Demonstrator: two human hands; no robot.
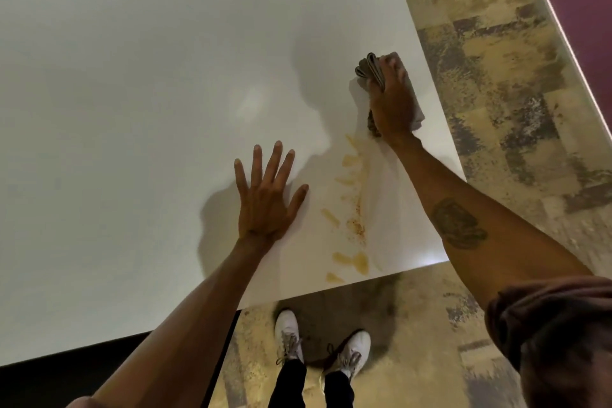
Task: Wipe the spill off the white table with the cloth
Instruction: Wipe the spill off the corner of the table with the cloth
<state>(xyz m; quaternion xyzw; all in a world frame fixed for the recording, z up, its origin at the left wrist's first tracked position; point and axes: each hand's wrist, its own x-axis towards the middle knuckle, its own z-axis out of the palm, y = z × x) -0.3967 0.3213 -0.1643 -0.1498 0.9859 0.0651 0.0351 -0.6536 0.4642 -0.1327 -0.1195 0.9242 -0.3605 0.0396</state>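
The white table (139, 83) fills most of the view. A yellow-orange spill (352, 209) runs in smeared streaks and specks from near the table's front edge up toward the right side. My right hand (392, 103) presses a folded grey-brown cloth (367, 71) flat on the table near its right edge, just above the top end of the spill. My left hand (266, 199) lies flat on the table with fingers spread, left of the spill and holding nothing.
The table's right edge (440, 109) and front edge (331, 288) are close to the spill. Beyond them lies patterned beige carpet (496, 60). My feet in white shoes (288, 334) stand at the front corner.
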